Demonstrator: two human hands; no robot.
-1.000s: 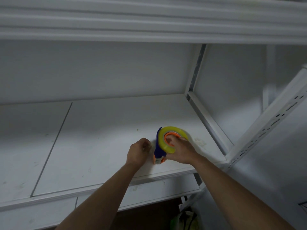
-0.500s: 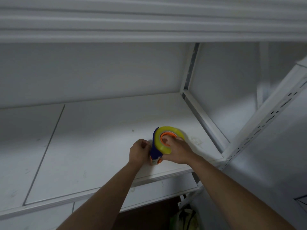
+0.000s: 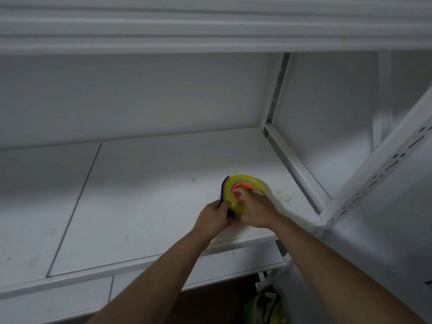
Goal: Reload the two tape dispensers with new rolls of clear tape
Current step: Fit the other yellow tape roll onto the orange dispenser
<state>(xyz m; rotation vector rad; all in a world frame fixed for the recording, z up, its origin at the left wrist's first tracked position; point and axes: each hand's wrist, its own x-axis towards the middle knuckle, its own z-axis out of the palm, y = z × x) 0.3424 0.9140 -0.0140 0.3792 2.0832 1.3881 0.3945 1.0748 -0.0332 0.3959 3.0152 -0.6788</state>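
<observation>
step: we seat a tape roll on the blue dispenser, on the shelf near its right post | hands: left hand clamps dispenser, right hand presses into orange hub | left: we judge threading undone, second dispenser unseen

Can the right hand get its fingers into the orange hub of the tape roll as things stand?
Probably yes. The right hand already lies over the tape roll, fingers at the orange hub, with nothing between them. The left hand grips the blue dispenser at the roll's left edge, clear of the hub.
</observation>
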